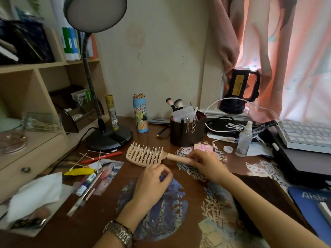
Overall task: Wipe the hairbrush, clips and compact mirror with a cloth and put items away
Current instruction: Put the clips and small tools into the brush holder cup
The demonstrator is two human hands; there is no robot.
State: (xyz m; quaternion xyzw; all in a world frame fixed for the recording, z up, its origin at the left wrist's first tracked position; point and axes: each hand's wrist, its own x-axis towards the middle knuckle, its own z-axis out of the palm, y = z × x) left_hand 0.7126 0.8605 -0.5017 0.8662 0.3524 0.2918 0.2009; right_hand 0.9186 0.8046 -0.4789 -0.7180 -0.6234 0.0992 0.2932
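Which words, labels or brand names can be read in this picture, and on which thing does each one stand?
"Color P", cut off at the curve: blue cardboard tube of coloured pencils.
"Aisin", cut off at the frame edge: blue flat pad at the right.
Too blurred to read: yellow label on the black handheld lantern, black lanyard strap, yellow-topped tube, green and white book spines.

Hairbrush (146,155) at desk (107,212) centre; lamp (109,138) at ten o'clock, organiser cup (187,135) at one, keyboard (304,135) at two.
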